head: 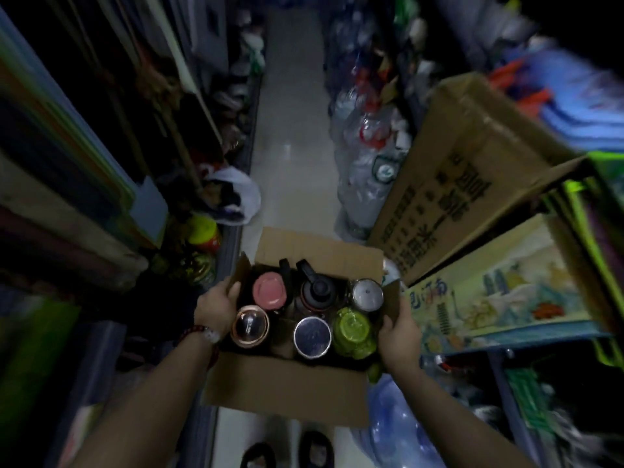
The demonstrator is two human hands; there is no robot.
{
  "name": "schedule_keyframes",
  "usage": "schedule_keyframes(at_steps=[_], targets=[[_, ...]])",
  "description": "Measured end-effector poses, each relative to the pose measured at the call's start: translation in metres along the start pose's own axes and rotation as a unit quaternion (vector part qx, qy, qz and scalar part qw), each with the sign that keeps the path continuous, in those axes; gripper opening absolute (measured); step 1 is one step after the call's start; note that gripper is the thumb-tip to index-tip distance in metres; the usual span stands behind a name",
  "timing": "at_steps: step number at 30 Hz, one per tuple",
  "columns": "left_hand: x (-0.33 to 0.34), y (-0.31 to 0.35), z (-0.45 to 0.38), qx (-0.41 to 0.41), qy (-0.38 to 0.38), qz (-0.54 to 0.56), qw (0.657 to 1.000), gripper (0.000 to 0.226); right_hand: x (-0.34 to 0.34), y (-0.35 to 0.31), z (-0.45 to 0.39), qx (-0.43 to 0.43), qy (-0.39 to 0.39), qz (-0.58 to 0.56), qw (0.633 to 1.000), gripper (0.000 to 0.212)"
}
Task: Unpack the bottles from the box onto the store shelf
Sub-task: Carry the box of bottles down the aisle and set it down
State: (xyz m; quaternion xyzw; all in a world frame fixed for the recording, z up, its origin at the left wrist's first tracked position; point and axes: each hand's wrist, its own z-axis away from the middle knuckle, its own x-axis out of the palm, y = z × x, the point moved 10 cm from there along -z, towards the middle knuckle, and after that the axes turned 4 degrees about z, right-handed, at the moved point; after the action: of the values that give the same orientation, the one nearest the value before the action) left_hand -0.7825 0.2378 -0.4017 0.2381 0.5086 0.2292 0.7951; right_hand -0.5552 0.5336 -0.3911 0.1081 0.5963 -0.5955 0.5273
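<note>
At the two short ends of an open cardboard box (287,386), both hands are holding it up in a narrow shop aisle. The left hand (216,307), at nine o'clock, curls its fingers (233,288) over the box's left flap; the right hand (400,336), at three o'clock, grips the right wall with its thumb hooked inside. Between them, six bottles stand upright, lids facing the camera, long axes pointing straight up. The copper-lidded bottle (250,326) sits just beside the left hand; the green bottle (353,332) sits just beside the right thumb. Further in are a pink-lidded bottle (269,291), a black bottle (312,292) and two silver-lidded ones. Crowded shelves rise at nine and three o'clock. Either hand is about equally near a bottle, but letting go probably means setting the box down first.
</note>
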Motion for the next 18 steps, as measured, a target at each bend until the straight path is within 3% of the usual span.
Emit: schedule_keyframes(at_steps=[9,18], targets=[[-0.039,0.117,0.038,0.056,-0.066,-0.055,0.995,0.039,-0.123,-0.031,0.015,0.037,0.014,0.019,0.999,0.043],[-0.005,0.189,0.061,0.121,-0.123,-0.099,0.98,0.039,-0.178,0.011,0.041,0.117,0.066,0.011,0.991,0.046]])
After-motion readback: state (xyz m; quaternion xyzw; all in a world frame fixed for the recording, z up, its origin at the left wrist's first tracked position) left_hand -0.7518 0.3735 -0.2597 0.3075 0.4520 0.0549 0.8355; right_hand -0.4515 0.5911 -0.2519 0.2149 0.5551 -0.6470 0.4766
